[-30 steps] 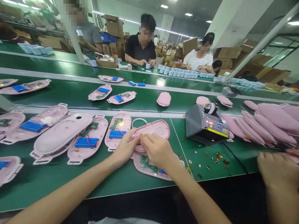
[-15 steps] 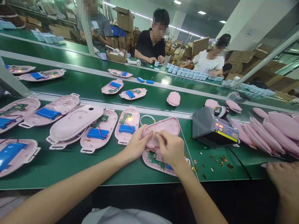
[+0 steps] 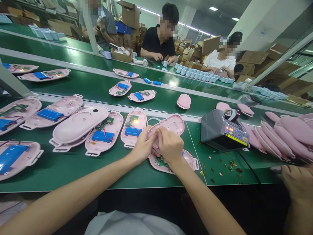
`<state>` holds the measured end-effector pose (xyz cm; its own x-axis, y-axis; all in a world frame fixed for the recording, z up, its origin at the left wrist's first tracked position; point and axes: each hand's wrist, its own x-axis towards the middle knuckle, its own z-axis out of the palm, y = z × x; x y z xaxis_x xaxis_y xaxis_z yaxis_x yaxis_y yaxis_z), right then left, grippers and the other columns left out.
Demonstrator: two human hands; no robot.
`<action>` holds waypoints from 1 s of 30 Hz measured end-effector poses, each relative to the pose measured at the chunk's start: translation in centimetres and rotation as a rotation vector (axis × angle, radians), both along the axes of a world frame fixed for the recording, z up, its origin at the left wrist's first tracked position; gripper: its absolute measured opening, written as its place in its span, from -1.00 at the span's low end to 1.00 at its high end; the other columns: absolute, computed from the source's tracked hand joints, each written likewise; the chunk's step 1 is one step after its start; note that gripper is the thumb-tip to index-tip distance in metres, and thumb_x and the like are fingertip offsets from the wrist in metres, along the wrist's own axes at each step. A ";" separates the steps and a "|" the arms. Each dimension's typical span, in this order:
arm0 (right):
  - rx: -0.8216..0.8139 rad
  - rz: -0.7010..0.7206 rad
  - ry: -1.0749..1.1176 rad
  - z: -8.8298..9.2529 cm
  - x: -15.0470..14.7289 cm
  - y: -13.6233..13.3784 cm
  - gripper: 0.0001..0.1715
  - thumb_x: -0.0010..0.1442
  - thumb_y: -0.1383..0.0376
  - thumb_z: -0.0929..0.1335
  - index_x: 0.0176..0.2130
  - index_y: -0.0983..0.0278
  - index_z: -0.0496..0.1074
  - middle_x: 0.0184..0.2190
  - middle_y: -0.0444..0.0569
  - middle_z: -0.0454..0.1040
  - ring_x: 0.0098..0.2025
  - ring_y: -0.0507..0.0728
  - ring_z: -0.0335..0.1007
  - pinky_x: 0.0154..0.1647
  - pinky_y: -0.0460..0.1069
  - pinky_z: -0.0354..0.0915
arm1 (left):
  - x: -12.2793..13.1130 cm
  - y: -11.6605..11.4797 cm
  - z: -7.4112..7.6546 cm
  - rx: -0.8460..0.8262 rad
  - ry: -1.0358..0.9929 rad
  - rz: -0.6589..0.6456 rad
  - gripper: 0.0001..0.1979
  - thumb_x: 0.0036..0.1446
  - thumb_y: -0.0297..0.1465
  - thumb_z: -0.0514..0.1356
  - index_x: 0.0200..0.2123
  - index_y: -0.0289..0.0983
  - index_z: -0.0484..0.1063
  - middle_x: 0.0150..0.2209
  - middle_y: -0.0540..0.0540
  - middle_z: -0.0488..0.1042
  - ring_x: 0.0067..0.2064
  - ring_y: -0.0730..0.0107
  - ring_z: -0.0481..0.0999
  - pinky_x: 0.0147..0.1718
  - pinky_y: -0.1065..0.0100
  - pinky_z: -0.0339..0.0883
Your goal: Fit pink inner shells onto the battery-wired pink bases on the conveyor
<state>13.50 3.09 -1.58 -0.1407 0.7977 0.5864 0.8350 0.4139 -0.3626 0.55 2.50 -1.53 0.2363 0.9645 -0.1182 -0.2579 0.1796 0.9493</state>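
At the counter's (image 3: 73, 173) near edge an open base (image 3: 189, 159) with its circuit board lies flat. Just above it both hands meet: the left hand (image 3: 143, 147) grips the near rim of a pink shell (image 3: 173, 124) tilted over the base, while the right hand (image 3: 171, 147) has its fingers pinched shut at that rim, on what I cannot tell. This looks like fitting work inside the shell before closing, which would need it lined up squarely over the base; beyond stand a grey dispenser (image 3: 220, 130) and the belt (image 3: 85, 86).
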 end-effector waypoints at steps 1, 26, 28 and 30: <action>-0.035 0.039 0.015 0.2 0.2 -0.1 -0.51 0.41 0.18 0.09 -0.33 0.31 0.44 -0.55 -0.01 0.37 -0.49 0.07 0.21 -0.40 -0.03 0.04 | -0.1 0.0 -0.1 0.000 -0.011 0.004 -0.71 0.17 -0.15 0.23 -0.17 -0.18 0.28 -0.40 0.03 0.43 -0.59 0.33 0.51 -0.66 0.28 0.49; -0.383 0.265 0.039 2.8 1.1 -2.7 -0.75 0.32 0.35 0.27 -0.40 0.26 0.41 -0.45 -0.13 0.41 -0.38 0.04 0.25 -0.34 -0.08 0.08 | -0.6 0.2 -0.9 0.144 -0.035 0.123 -0.80 0.13 -0.25 0.15 -0.24 -0.25 0.41 -0.33 -0.02 0.43 -0.29 0.35 0.44 -0.27 0.35 0.45; -0.404 0.277 0.076 2.8 1.3 -2.8 -0.75 0.34 0.35 0.27 -0.39 0.27 0.40 -0.44 -0.13 0.39 -0.36 0.04 0.25 -0.32 -0.09 0.09 | -0.5 0.2 -0.9 0.149 -0.021 0.121 -0.80 0.14 -0.26 0.15 -0.24 -0.25 0.41 -0.32 -0.03 0.45 -0.26 0.32 0.46 -0.19 0.30 0.45; -0.383 0.240 0.029 2.5 1.3 -2.7 -0.74 0.34 0.35 0.27 -0.41 0.27 0.39 -0.44 -0.12 0.36 -0.34 0.04 0.24 -0.34 -0.09 0.07 | -0.4 0.1 -0.8 0.143 -0.015 0.115 -0.82 0.15 -0.26 0.14 -0.25 -0.25 0.39 -0.32 -0.03 0.46 -0.28 0.32 0.47 -0.16 0.27 0.45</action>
